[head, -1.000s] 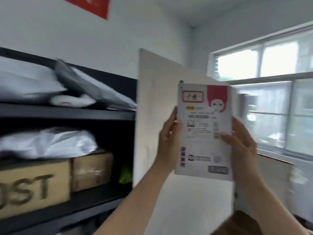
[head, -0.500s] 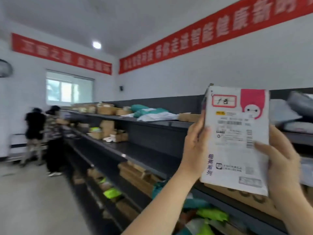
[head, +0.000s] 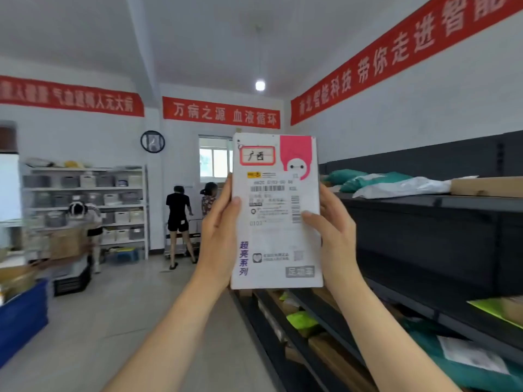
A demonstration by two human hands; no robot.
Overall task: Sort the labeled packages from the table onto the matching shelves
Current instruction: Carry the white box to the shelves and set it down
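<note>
Flat white cardboard parcel with pink-and-red label (head: 276, 213) pinched upright by its side edges, left hand (head: 219, 233), right hand (head: 335, 236); judged light, stiff, non-slippery.

Your left hand (head: 219, 236) and right hand (head: 336, 236) were both bare: no gloves, rings or bandages were visible on the surfaces facing the camera. Your left forearm (head: 169, 321) and right forearm (head: 396, 335) were uncovered along their full visible length, from the wrist to the lower edge of the head view; no sleeve cuff entered the picture. No watch, bracelet or strap showed at either wrist. Your fingernails, where visible on the left thumb (head: 235, 200), appeared short and unpainted, though motion blur limited the detail. No other part of your body or clothing was in view.
</note>
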